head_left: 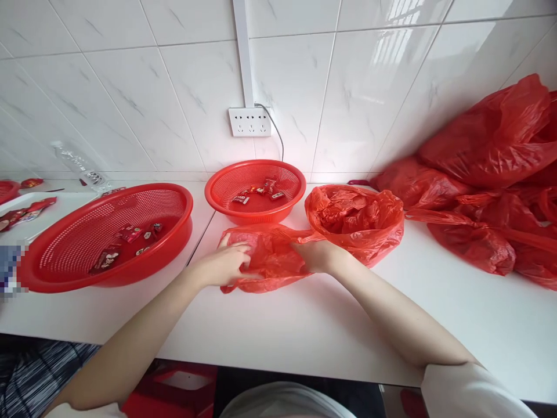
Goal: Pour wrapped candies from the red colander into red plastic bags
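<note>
A thin red plastic bag lies loosely spread on the white table in front of me. My left hand rests on the bag's left side, thumb and fingers apart. On the bag's other side, my right hand has its fingers together in the crumpled film; their tips are hidden. Just behind the bag stands a round red basket with several small wrapped snacks in it. Close to my right hand is a round container lined with red plastic film.
A larger red basket holding several wrapped packets stands at left. Beyond it are a white tray and a clear plastic bottle. Filled red bags pile up at right. A socket strip is on the tiled wall.
</note>
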